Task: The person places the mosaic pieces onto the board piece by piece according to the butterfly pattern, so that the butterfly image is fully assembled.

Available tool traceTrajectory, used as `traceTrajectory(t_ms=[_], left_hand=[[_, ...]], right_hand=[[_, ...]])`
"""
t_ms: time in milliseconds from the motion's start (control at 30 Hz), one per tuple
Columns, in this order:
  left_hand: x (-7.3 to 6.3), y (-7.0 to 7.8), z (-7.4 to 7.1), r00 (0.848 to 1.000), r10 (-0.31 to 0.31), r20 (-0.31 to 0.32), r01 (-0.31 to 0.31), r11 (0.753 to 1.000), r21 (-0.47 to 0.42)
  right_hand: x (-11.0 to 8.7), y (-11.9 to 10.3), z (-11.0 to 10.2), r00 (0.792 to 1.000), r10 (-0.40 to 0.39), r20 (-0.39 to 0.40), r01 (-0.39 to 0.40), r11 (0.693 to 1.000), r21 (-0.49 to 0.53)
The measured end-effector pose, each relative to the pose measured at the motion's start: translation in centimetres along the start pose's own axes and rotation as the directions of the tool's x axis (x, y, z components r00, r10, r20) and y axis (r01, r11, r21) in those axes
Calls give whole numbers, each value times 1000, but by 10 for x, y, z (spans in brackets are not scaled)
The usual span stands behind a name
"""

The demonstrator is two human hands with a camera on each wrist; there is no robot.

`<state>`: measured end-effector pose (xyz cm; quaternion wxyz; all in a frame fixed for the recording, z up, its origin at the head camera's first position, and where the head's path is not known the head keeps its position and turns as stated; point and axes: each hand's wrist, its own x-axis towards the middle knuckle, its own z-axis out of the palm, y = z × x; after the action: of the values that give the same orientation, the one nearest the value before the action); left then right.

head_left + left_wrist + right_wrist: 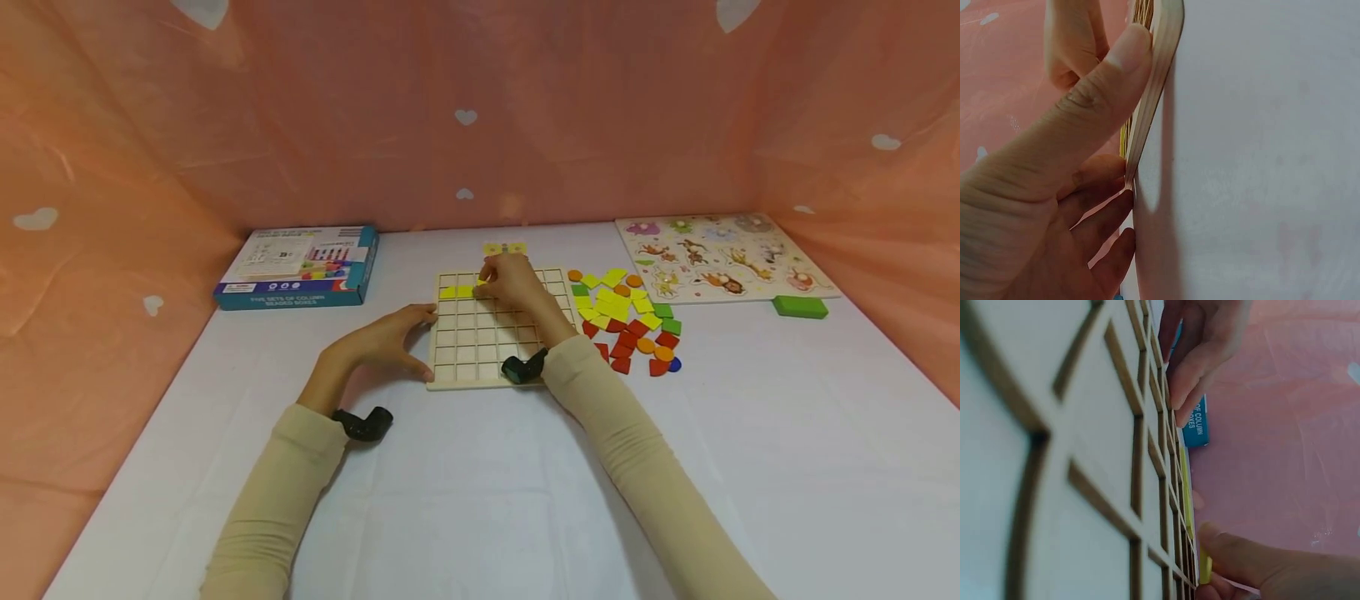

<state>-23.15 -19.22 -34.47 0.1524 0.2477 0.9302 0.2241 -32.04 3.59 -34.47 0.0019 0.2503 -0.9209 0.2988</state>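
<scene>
A wooden grid board (467, 337) lies flat in the middle of the table. Yellow square tiles (456, 292) fill a few cells of an upper row at its left. My left hand (386, 337) rests against the board's left edge, thumb near the front corner and fingertips farther up; the left wrist view shows the thumb (1094, 90) lying along the side. Over the upper rows, my right hand (516, 282) pinches a yellow tile (1205, 565) between thumb and fingers, close to the grid surface. The hand hides some of the cells beneath it in the head view.
Loose yellow, green, red, orange and blue pieces (615, 307) lie scattered right of the board. Behind it is a yellow card (492, 248). A blue box (296, 298) sits back left, an animal puzzle board (682, 287) back right, with a green block (800, 307) before it.
</scene>
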Motion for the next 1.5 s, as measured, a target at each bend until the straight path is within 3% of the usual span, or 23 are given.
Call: traceTrajectory(t_ms=[300, 567, 933, 1167, 1367, 1500], left_hand=[[-1, 1, 0, 1000, 4, -4, -4, 1000, 6], [0, 0, 0, 1000, 9, -4, -9, 1000, 0], [-1, 1, 0, 1000, 6, -10, -6, 1000, -26], [-1, 1, 1, 1000, -9, -9, 9, 1000, -30], [-1, 2, 0, 1000, -16, -6, 16, 999, -35], [-1, 1, 0, 1000, -11, -11, 11, 999, -32]], right_hand=[[-3, 5, -2, 999, 7, 36, -9, 998, 66], [-2, 8, 0, 999, -45, 31, 43, 997, 60], [-2, 9, 0, 998, -42, 57, 38, 998, 59], [-8, 17, -37, 999, -11, 41, 7, 996, 89], [-25, 54, -76, 995, 84, -47, -76, 986, 149], [-36, 76, -88, 985, 166, -46, -159, 979, 126]])
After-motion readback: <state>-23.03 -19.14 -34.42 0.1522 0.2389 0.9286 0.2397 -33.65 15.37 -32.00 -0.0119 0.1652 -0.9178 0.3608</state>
